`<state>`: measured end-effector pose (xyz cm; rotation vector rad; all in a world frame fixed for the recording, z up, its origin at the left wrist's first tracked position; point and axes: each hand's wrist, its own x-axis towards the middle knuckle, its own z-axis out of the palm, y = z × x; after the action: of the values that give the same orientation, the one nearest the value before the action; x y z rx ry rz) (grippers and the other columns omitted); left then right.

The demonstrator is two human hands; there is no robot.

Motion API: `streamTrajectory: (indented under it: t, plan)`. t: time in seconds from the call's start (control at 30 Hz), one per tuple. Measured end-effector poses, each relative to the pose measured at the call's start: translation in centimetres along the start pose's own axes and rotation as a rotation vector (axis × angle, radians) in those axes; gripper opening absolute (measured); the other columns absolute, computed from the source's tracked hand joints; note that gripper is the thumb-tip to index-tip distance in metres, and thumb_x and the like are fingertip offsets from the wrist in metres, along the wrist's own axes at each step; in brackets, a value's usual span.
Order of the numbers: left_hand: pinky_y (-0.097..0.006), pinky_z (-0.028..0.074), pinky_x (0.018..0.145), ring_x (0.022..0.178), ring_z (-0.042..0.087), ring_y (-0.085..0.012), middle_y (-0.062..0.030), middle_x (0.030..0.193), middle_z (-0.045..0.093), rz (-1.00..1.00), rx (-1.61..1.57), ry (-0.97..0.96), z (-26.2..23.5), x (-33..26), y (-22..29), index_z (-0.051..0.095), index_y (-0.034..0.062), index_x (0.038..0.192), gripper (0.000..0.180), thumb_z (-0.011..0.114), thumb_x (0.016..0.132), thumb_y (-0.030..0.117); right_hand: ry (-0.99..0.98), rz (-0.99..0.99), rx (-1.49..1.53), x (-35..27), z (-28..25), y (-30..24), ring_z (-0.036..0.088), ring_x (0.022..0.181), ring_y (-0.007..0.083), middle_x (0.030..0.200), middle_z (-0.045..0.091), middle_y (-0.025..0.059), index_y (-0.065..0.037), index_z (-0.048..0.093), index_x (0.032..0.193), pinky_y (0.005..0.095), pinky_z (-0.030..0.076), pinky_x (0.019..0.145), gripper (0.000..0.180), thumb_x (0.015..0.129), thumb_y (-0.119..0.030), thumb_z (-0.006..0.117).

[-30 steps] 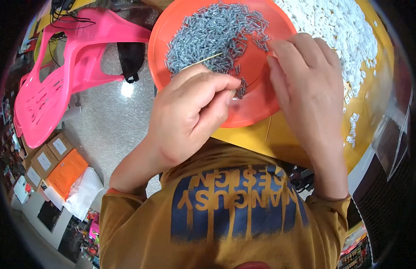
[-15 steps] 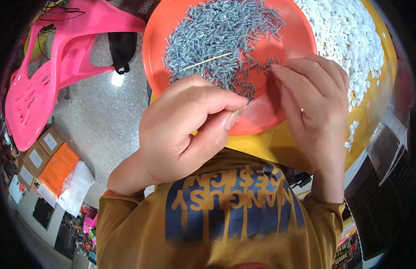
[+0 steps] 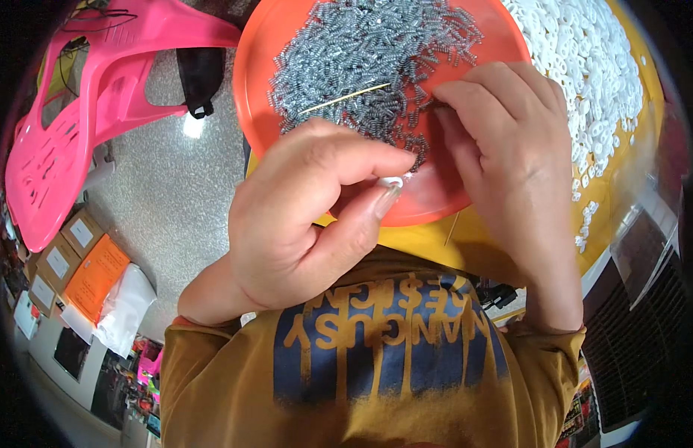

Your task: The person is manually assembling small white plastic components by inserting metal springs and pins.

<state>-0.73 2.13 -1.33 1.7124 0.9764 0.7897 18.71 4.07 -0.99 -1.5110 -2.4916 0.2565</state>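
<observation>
My left hand [image 3: 301, 209] is closed, with a small white plastic piece [image 3: 392, 181] between thumb and forefinger, over the near edge of an orange-red round tray [image 3: 443, 187]. A heap of small silver coil springs [image 3: 354, 60] fills much of this tray. My right hand [image 3: 514, 134] reaches over the tray's right side, its thumb and forefinger drawn together beside the loose springs at the heap's edge. Whatever lies between those fingertips, if anything, is hidden. On the springs rests a thin pale stick [image 3: 345, 98].
Right of the tray, many small white plastic pieces [image 3: 585, 75] lie on a yellow surface [image 3: 638, 157]. A pink plastic chair [image 3: 62, 142] stands at the left on the grey floor. Cardboard boxes [image 3: 59, 261], an orange packet [image 3: 96, 280] and a white bag [image 3: 127, 310] are at lower left.
My right hand has moved left and farther away, toward the springs. The thumb and forefinger of my left hand have parted slightly, so the white piece now shows.
</observation>
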Motion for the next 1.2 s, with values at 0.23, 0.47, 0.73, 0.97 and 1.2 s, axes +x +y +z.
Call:
streamTrajectory:
  t: [0.23,0.47,0.73,0.97,1.2]
  plan:
    - [-0.019,0.036,0.056,0.066,0.046,-0.01,-0.007,0.081,0.053,0.049,-0.016,-0.021,-0.4,-0.2,-0.1,0.057,-0.0018,0.091,0.018,0.059,0.073,0.001,0.001,-0.012,0.033,0.1,0.1,0.1,0.051,0.072,0.0266,0.074,0.055,0.0075,-0.004,0.056,0.076,0.0352,0.04,0.066,0.013,0.064,-0.003,0.061]
    - [-0.019,0.037,0.056,0.065,0.047,-0.0099,-0.0079,0.084,0.052,0.088,0.009,-0.024,-0.6,-0.7,-0.1,0.056,-0.0021,0.092,0.018,0.058,0.074,0.001,-0.032,0.011,-0.014,0.4,0.4,0.0,0.049,0.073,0.0281,0.074,0.052,0.0082,-0.004,0.051,0.075,0.0356,0.038,0.068,0.01,0.068,-0.003,0.058]
    - [-0.018,0.039,0.053,0.059,0.048,-0.0074,-0.0073,0.085,0.049,-0.169,-0.326,0.048,-0.5,-1.2,0.2,0.05,-0.0047,0.099,0.02,0.053,0.079,0.0,0.087,0.005,0.048,0.2,0.6,0.0,0.051,0.075,0.0277,0.081,0.054,0.0097,-0.003,0.051,0.079,0.0339,0.04,0.07,0.011,0.071,0.0,0.057]
    - [-0.017,0.038,0.051,0.056,0.046,-0.0065,-0.0053,0.076,0.051,-0.346,-0.687,0.137,-0.1,-0.8,1.0,0.05,-0.0051,0.098,0.018,0.05,0.08,0.0,0.061,0.303,0.686,-1.2,-0.7,-1.3,0.051,0.075,0.0105,0.084,0.055,0.0048,-0.001,0.049,0.085,0.0206,0.04,0.067,0.01,0.078,0.004,0.053]
    - [-0.016,0.037,0.049,0.053,0.046,-0.0059,-0.007,0.077,0.055,-0.318,-0.734,0.111,0.6,-0.3,2.3,0.05,-0.0059,0.099,0.019,0.048,0.08,-0.002,0.128,0.372,1.371,-3.1,-1.6,-3.1,0.049,0.08,0.0105,0.087,0.053,0.0078,-0.002,0.041,0.095,0.0204,0.039,0.071,0.027,0.074,0.01,0.054]
